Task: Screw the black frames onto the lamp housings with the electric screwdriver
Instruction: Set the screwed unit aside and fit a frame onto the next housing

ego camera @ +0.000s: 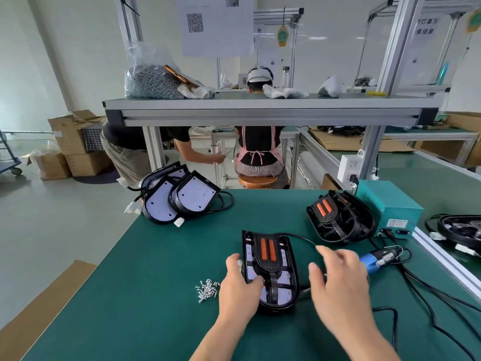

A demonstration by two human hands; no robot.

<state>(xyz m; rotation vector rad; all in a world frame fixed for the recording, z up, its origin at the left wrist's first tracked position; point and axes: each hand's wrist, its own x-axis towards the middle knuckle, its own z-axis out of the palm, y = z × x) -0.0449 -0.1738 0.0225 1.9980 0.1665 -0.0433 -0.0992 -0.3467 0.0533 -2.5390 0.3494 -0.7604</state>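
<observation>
A lamp housing (287, 295) lies on the green mat in front of me, with a black frame (268, 261) bearing two orange strips on top of it. My left hand (239, 285) grips the housing's left edge, thumb on the frame. My right hand (338, 280) hovers just right of the housing, fingers spread and holding nothing. The blue electric screwdriver (374, 260) lies on the mat beyond my right hand. A small heap of screws (207, 290) sits left of my left hand.
Bare housings (182, 196) are stacked at the mat's far left, framed ones (338, 217) at the far right beside a teal power box (390, 209). Black cables (429, 290) trail across the right side. People work behind the bench.
</observation>
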